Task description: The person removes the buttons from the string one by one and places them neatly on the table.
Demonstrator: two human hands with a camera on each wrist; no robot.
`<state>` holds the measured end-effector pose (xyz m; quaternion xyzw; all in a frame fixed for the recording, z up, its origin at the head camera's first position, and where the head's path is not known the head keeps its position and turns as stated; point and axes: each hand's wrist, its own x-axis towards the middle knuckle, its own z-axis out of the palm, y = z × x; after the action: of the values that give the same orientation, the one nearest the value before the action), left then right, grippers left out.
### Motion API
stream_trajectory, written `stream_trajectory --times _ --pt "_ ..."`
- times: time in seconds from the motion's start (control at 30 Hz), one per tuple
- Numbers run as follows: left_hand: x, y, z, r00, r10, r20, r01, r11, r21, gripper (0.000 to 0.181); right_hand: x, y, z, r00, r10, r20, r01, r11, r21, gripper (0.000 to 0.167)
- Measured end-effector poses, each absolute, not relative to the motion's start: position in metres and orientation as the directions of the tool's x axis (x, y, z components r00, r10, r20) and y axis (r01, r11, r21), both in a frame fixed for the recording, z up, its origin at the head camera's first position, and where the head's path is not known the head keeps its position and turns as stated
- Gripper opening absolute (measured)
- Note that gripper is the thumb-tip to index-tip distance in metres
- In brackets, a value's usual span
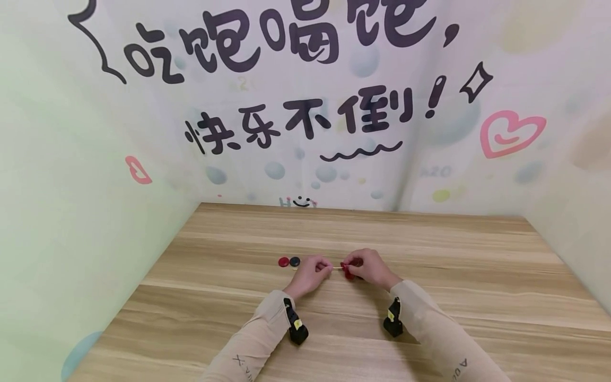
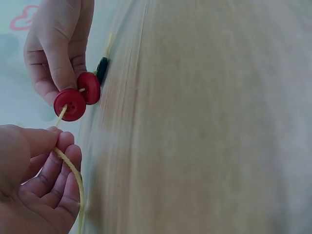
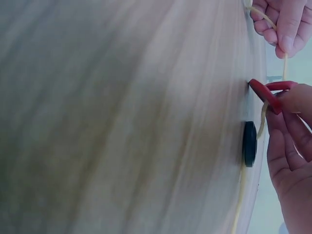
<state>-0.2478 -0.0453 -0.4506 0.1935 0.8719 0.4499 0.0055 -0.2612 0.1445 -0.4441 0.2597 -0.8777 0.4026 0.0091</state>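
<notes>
In the left wrist view my left hand (image 2: 41, 178) pinches a yellow cord (image 2: 81, 196) between thumb and forefinger. Opposite it, my right hand (image 2: 61, 46) grips a red button (image 2: 76, 113), and the cord passes through one of its holes. A second red button (image 2: 92, 89) is strung close behind and tilts away from the first. The right wrist view shows a dark button (image 3: 250, 145) farther along the cord, standing on edge against the table. Between the hands the cord runs nearly straight. The right fingers partly cover the held button.
On the wooden table (image 1: 353, 339), a loose red button (image 1: 284, 261) and a dark button (image 1: 295, 261) lie side by side, left of my left hand. A printed cloth wall (image 1: 267, 191) rises behind the table's far edge.
</notes>
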Motion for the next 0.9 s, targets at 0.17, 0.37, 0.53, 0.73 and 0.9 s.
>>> stream_trajectory --times 0.17,0.37,0.53,0.73,0.9 --pt "-0.2485 -0.0443 -0.4496 -0.931 0.333 0.148 0.312 0.519 0.796 0.011 -0.2607 0.1438 -0.4423 -0.865 -0.462 0.196 -0.448 0.538 -0.714 0.012" --pt "-0.2495 -0.0421 -0.4484 -0.941 0.311 0.134 0.288 0.528 0.799 0.013 -0.2610 0.1423 -0.4422 -0.858 -0.476 0.191 -0.461 0.553 -0.694 0.014" --pt "-0.2496 -0.0408 -0.4476 -0.945 0.292 0.148 0.288 0.527 0.799 0.012 -0.2625 0.1425 -0.4443 -0.848 -0.495 0.188 -0.474 0.551 -0.687 0.013" --pt "-0.2494 -0.0393 -0.4448 -0.950 0.270 0.158 0.283 0.526 0.802 0.010 -0.2630 0.1424 -0.4456 -0.848 -0.492 0.199 -0.485 0.565 -0.667 0.010" --pt "-0.2493 -0.0393 -0.4429 -0.952 0.260 0.164 0.280 0.517 0.809 0.011 -0.2628 0.1421 -0.4456 -0.852 -0.482 0.204 -0.485 0.581 -0.654 0.007"
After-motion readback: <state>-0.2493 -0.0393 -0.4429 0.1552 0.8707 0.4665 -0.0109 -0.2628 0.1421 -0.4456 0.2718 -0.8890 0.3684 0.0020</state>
